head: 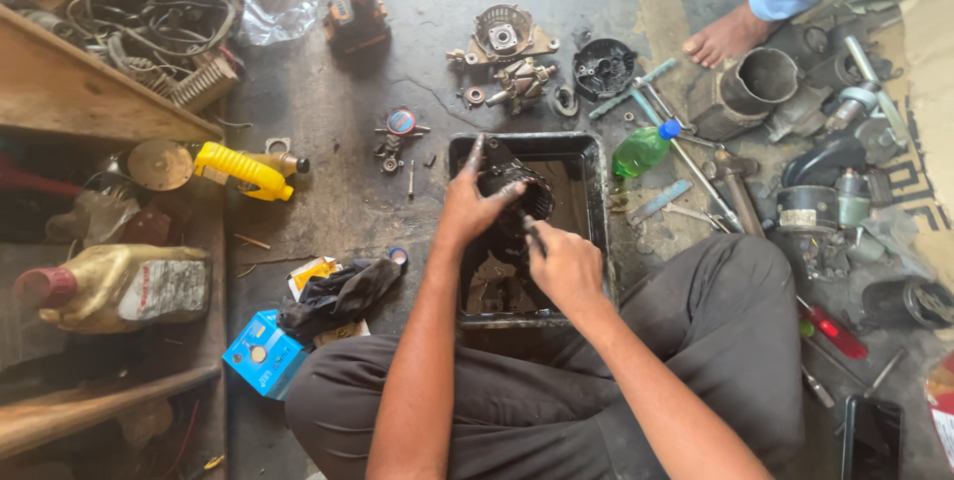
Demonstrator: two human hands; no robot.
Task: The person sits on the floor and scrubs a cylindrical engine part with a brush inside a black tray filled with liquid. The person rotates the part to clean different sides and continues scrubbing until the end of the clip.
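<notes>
At the far left we see a wooden shelf with tangled wires above it, and below it a yellow-handled tool and an amber oil jug. Moving right along the concrete floor, we find a blue box and a dark rag just beside our left knee. At centre, our left hand is closed around the top of a dark wound motor part, fingers curled over its rim, holding it tilted above a black metal tray. Our right hand is clenched on a small tool, possibly a brush, whose tip touches the part's lower side. Beyond the tray lie a removed end housing, a rotor and a black cover, so we judge disassembly largely done and cleaning under way; reassembly is not yet begun. Right of the tray we see a green bottle, loose wrenches, a red-handled screwdriver and another person's bare foot
</notes>
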